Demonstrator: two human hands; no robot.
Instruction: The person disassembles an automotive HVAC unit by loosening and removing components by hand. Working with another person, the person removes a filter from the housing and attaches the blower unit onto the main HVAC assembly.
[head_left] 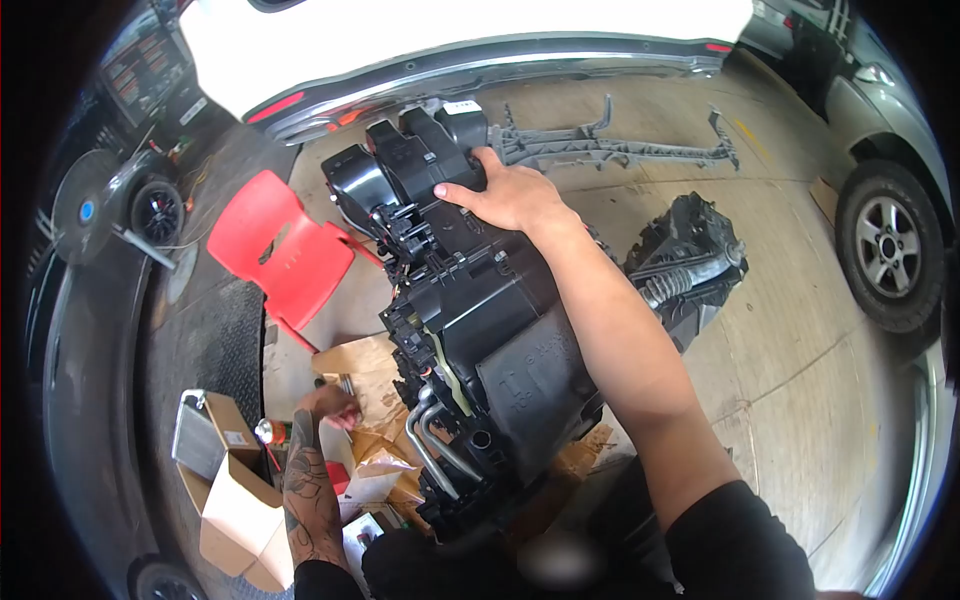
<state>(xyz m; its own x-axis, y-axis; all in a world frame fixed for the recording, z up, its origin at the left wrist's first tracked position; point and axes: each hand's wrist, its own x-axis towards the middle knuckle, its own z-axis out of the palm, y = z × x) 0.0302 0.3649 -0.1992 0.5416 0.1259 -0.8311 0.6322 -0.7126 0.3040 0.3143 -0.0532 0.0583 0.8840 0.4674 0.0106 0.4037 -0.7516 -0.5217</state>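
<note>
A large black car heater and air-conditioning unit [470, 270] stands tilted in front of me, with two bare metal pipes [432, 440] at its lower left. My right hand [515, 195] grips the unit's upper part, thumb across the top face and some fingers hidden over the far side. Low on the left, my left hand [333, 406] is closed beside the unit, above brown paper and cardboard [365, 375]. Something small, dark and metallic shows by its fingers, but I cannot make out what it is.
A red plastic chair [280, 245] stands left of the unit. Open cardboard boxes [235, 510] and a spray can [272, 431] lie lower left. To the right are a black part with a corrugated hose [690, 265] and a grey bracket frame [620, 148]. A white car [480, 30] is ahead.
</note>
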